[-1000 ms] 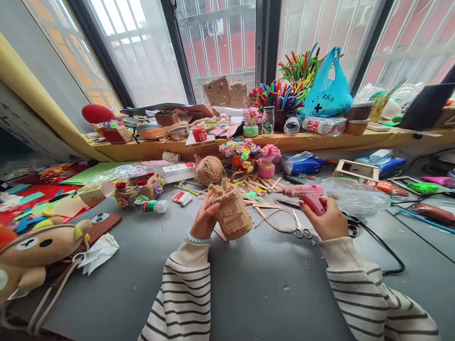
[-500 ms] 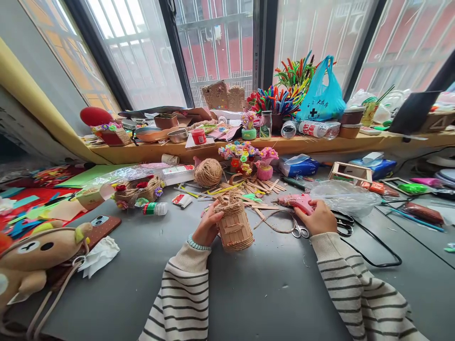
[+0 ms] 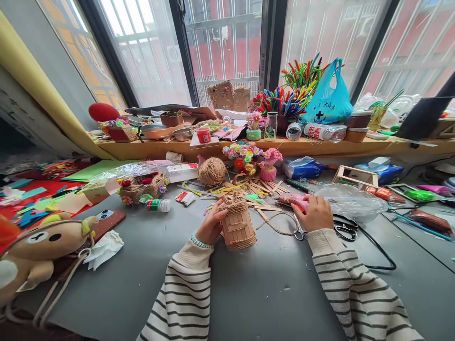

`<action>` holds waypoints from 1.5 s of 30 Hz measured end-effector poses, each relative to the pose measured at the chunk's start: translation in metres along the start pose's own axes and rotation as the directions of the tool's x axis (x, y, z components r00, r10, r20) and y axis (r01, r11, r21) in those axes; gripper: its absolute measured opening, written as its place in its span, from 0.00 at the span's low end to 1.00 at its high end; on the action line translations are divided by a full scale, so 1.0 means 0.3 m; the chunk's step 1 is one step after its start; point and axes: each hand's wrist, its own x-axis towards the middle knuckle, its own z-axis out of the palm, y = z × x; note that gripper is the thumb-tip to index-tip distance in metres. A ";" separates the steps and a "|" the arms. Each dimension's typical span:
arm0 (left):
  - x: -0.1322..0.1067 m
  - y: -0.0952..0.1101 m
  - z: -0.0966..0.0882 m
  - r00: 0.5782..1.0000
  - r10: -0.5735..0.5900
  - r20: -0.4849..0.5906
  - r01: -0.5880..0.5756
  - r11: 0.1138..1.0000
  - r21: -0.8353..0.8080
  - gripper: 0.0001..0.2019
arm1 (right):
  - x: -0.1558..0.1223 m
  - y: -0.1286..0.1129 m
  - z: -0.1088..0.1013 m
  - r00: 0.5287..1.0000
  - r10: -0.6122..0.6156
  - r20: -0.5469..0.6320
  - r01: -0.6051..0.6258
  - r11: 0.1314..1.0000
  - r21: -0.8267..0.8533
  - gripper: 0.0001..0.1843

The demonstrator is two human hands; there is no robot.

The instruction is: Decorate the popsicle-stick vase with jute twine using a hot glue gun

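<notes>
My left hand (image 3: 209,224) grips a small basket (image 3: 239,229) made of wooden sticks and twine by its left side, slightly tilted just over the grey table. A short stick is fixed across its front like a handle. On the right, my right hand (image 3: 314,214) is closed over a pink glue gun (image 3: 294,200), whose nozzle points left; its grip is mostly hidden by the fingers. Beneath that hand lie silver scissors (image 3: 300,231), partly covered. A loose length of twine (image 3: 272,221) curls between the basket and the scissors.
Wooden sticks (image 3: 272,187) and a twine ball (image 3: 212,171) lie behind the basket. Black scissors (image 3: 345,228) and a black cord (image 3: 378,248) are right of my right hand. A plush bear (image 3: 46,246), crumpled tissue (image 3: 104,248) and phone (image 3: 108,219) sit left.
My right hand has closed further over the glue gun, covering more of it and of the scissors. The view has shifted slightly; my left hand keeps its hold on the basket.
</notes>
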 end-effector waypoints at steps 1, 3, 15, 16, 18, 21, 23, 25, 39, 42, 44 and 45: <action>0.000 0.000 0.000 1.000 -0.004 -0.007 0.004 1.000 -0.003 0.25 | -0.003 -0.015 -0.009 0.996 -0.086 0.025 0.085 0.996 0.018 0.19; 0.001 0.002 0.003 1.000 -0.010 -0.010 0.010 1.000 -0.008 0.24 | -0.014 -0.055 -0.019 0.952 -0.292 0.093 0.284 0.954 0.092 0.13; 0.010 -0.001 0.004 1.000 0.002 -0.007 -0.002 1.000 -0.011 0.25 | -0.063 -0.195 0.019 0.771 -0.593 0.230 0.547 0.803 0.238 0.06; 0.010 -0.001 0.002 1.000 0.004 0.003 -0.004 1.000 -0.009 0.25 | -0.062 -0.196 0.020 0.777 -0.588 0.226 0.536 0.806 0.253 0.06; 0.010 0.001 0.000 1.000 0.003 0.025 -0.002 1.000 -0.002 0.25 | -0.058 -0.192 0.025 0.794 -0.570 0.209 0.506 0.812 0.291 0.05; 0.008 0.001 0.004 1.000 -0.010 0.023 0.010 1.000 0.003 0.25 | -0.053 -0.174 0.029 0.847 -0.509 0.156 0.429 0.826 0.366 0.04; 0.009 -0.005 0.014 1.000 -0.005 -0.010 0.005 1.000 -0.008 0.25 | -0.051 -0.159 0.020 0.901 -0.421 0.104 0.344 0.840 0.420 0.05; 0.012 -0.016 0.031 0.999 -0.002 -0.035 0.001 1.000 -0.017 0.26 | -0.048 -0.146 -0.002 0.954 -0.295 0.052 0.237 0.847 0.475 0.07; 0.041 -0.094 0.099 0.989 -0.141 0.041 0.141 0.990 0.003 0.35 | -0.054 -0.171 -0.178 0.993 0.079 0.086 -0.115 0.517 0.848 0.11; 0.044 -0.101 0.094 0.989 -0.130 0.069 0.131 0.991 -0.011 0.34 | -0.075 -0.201 -0.204 1.000 -0.021 -0.015 0.025 0.621 0.783 0.06; 0.044 -0.102 0.095 0.989 -0.123 0.085 0.125 0.992 -0.011 0.34 | -0.082 -0.219 -0.214 0.980 -0.154 -0.122 0.195 0.676 0.711 0.03; 0.043 -0.101 0.097 0.988 -0.122 0.090 0.123 0.992 -0.009 0.34 | -0.084 -0.228 -0.217 0.961 -0.222 -0.162 0.272 0.683 0.678 0.02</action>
